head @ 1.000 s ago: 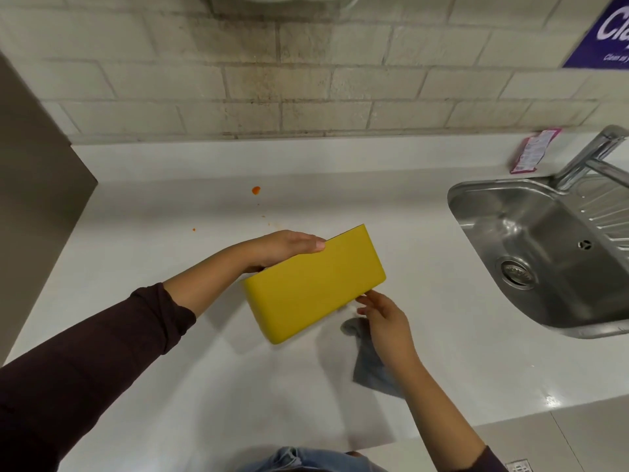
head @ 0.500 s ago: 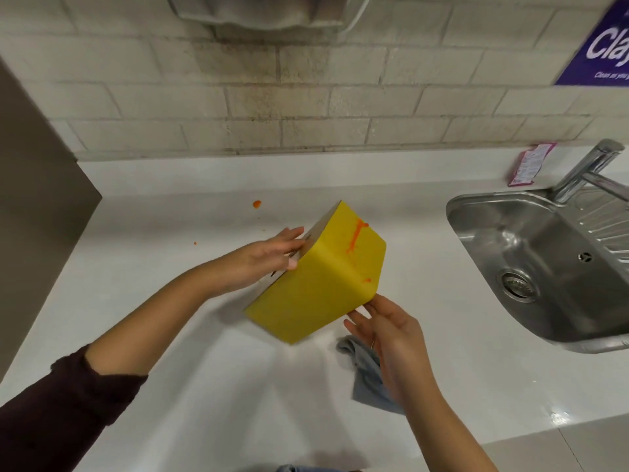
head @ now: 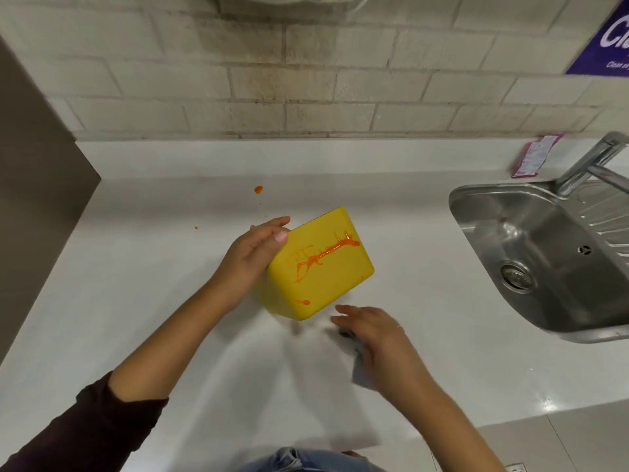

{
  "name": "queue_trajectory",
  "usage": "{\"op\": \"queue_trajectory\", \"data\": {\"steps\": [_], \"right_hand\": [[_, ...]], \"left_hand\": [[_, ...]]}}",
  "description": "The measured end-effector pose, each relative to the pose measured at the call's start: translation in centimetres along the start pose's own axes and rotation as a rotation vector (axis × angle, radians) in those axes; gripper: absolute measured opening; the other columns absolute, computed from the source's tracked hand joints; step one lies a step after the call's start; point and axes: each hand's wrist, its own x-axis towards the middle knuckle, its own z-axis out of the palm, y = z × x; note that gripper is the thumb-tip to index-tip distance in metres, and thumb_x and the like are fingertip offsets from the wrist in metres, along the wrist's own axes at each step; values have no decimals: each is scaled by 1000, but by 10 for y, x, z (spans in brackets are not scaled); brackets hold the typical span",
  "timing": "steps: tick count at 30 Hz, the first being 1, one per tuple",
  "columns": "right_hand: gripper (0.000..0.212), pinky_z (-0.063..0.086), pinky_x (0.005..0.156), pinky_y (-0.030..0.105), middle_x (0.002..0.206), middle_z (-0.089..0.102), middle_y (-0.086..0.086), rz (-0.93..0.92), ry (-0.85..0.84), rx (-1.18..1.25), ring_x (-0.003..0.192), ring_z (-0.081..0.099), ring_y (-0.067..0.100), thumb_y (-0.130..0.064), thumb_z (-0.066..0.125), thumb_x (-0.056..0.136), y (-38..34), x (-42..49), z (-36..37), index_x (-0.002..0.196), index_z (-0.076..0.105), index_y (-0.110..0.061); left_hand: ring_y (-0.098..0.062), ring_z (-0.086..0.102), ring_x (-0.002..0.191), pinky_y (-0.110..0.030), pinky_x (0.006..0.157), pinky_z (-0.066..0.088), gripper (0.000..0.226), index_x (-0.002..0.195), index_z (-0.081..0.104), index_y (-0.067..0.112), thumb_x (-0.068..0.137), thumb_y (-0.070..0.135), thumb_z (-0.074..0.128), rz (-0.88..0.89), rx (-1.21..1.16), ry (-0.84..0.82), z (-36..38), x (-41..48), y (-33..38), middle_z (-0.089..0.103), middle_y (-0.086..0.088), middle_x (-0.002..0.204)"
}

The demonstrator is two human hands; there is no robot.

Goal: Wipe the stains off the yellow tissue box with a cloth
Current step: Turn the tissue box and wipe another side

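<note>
We hold the yellow tissue box (head: 320,267) tilted on the white counter (head: 136,301), with our left hand (head: 253,258) wrapped around its left end: the thumb lies along the upper edge and the fingers are hidden behind the box, so the grip is closed on it. The broad face turned up toward us carries an orange stain (head: 323,255), a long streak running from near our thumb side diagonally up and away to the far corner, with thin side smears. A small separate orange drop (head: 304,302) sits near the lower edge of that face, on the side away from our grip. The box's lower corner seems to rest on or just above the counter; we cannot tell which.

Our right hand (head: 377,342) lies just below and to the right of the box, apart from it, palm down with the fingers spread flat and blurred. Under that hand lies the grey-blue cloth (head: 360,378), only a corner of it showing beside the wrist. We cannot tell whether the hand has pinched the cloth or merely covers it.

Beyond our left-hand grip, further back on the counter, there is an orange spot (head: 258,189) and a smaller speck (head: 196,227) to its left. Well off to the right of both hands sits the steel sink (head: 510,233) with its tap (head: 589,161).
</note>
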Motion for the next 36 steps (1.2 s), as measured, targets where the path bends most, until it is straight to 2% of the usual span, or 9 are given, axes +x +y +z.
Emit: {"op": "queue_trajectory", "data": {"steps": [2,5,11,16,20,23,26,31,36], "right_hand": [[48,51,84,44,127,60,8,36,-212,-249,107,57,36,-8,73,68,30,2,-17,114,66,-19],[64,42,95,40,151,28,-3,211,-503,-337,123,36,27,-26,66,78,66,-5,-31,137,41,-35],[88,40,90,34,154,19,-12,168,-670,-349,116,37,23,-32,71,71,82,-7,-9,144,21,-39],[49,42,84,27,117,61,-1,209,-382,-140,100,53,23,-7,61,76,78,-16,12,123,57,-20],[36,47,69,8,88,71,-7,460,2,397,80,66,3,14,52,80,58,-18,3,92,64,-17],[31,52,74,16,97,70,10,473,291,735,85,66,5,13,49,84,44,-12,-22,98,65,-10],[27,55,74,27,100,70,3,444,431,972,90,66,16,1,44,93,25,4,-44,105,63,-13],[17,51,67,17,83,69,-10,309,549,898,80,64,5,-14,55,80,-14,46,-50,94,62,-19],[32,39,87,7,115,47,8,162,591,478,103,50,-7,0,57,76,-30,69,-26,105,61,-11]], "left_hand": [[-25,30,139,-52,115,20,41,109,54,43,72,57,45,10,-3,-8,2,-2,-1,51,1,138],[-22,33,137,-51,116,19,38,107,54,41,73,55,46,6,4,-22,3,-3,-2,51,2,137],[-14,43,129,-51,116,18,23,95,57,41,79,41,42,33,4,-30,4,-2,-3,52,12,127],[-12,36,134,-51,117,16,24,95,59,39,80,40,41,40,-3,-46,2,-3,-5,50,16,127],[-10,34,135,-47,118,11,28,98,59,35,80,38,39,56,19,-42,1,-1,-4,49,11,133],[-10,36,134,-48,118,13,29,102,57,36,80,38,38,49,8,-38,0,0,-2,49,11,132],[-12,39,133,-50,117,15,27,99,57,38,80,37,39,49,-22,-30,0,2,-2,51,10,129],[-11,37,134,-49,117,15,26,96,59,35,80,36,39,63,-24,-24,1,2,-5,52,13,128],[-7,36,133,-48,118,14,26,97,60,34,80,38,40,63,-27,-25,1,2,-9,52,17,127]]}}
